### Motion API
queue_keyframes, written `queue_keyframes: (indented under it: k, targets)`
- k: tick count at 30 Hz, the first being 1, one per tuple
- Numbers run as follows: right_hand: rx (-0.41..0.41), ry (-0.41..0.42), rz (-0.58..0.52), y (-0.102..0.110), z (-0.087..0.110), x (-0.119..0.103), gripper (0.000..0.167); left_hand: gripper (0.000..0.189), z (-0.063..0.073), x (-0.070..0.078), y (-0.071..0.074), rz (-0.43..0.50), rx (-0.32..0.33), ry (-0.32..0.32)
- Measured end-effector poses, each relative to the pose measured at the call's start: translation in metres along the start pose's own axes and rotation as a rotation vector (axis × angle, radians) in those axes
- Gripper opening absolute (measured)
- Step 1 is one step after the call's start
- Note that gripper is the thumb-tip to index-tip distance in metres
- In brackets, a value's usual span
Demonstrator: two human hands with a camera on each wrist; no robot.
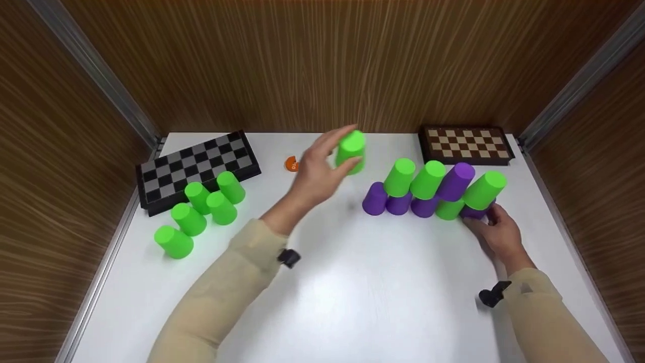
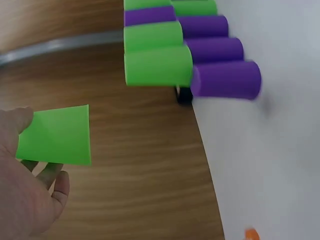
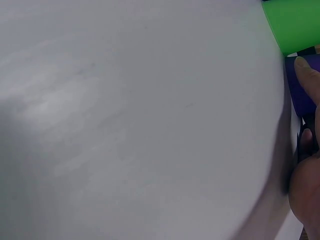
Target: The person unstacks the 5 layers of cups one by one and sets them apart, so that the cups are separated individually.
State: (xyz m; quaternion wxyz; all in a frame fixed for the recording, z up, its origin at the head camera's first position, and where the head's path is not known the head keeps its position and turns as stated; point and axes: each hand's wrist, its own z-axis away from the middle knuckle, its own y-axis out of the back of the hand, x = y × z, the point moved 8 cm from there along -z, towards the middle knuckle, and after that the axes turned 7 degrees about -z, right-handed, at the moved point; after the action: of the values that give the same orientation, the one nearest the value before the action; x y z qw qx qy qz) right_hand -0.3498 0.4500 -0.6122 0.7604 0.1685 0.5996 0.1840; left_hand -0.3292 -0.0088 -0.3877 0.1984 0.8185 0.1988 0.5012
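Observation:
My left hand (image 1: 320, 174) grips an upside-down green cup (image 1: 351, 151) between thumb and fingers, raised above the table; the left wrist view shows that held cup (image 2: 57, 136) too. To its right stands a two-level row of inverted cups. The bottom level has several purple cups (image 1: 375, 199) and one green cup (image 1: 449, 208). On the upper level sit green cups (image 1: 400, 177) and one purple cup (image 1: 456, 181). My right hand (image 1: 501, 234) holds the purple cup (image 3: 302, 92) at the right end of the bottom level, its thumb on the near side.
Several green cups (image 1: 189, 220) stand upside down at the left, near a black-and-grey checkered board (image 1: 199, 169). A brown chessboard box (image 1: 466, 145) lies at the back right. A small orange piece (image 1: 292, 164) is near the back edge. Wood-grain walls (image 1: 342, 65) surround the white table (image 1: 363, 292).

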Motion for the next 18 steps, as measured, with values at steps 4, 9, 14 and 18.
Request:
queue_keyframes:
  k: [4, 9, 14, 18]
  targets:
    - [-0.009, -0.005, 0.001, 0.0, 0.001, 0.0, 0.099, 0.059, 0.024, -0.03, 0.032, -0.029, 0.069, 0.036]
    - [-0.009, -0.013, 0.008, 0.002, 0.001, 0.002, 0.101, 0.06, 0.054, -0.061, 0.057, -0.045, 0.115, 0.089]
    - [-0.005, -0.017, 0.002, 0.002, 0.0, 0.002, 0.101, 0.061, 0.092, -0.093, 0.088, -0.073, 0.178, 0.193]
    - [-0.001, -0.01, 0.009, 0.002, 0.0, 0.001, 0.099, 0.061, 0.126, -0.118, 0.113, -0.094, 0.24, 0.265]
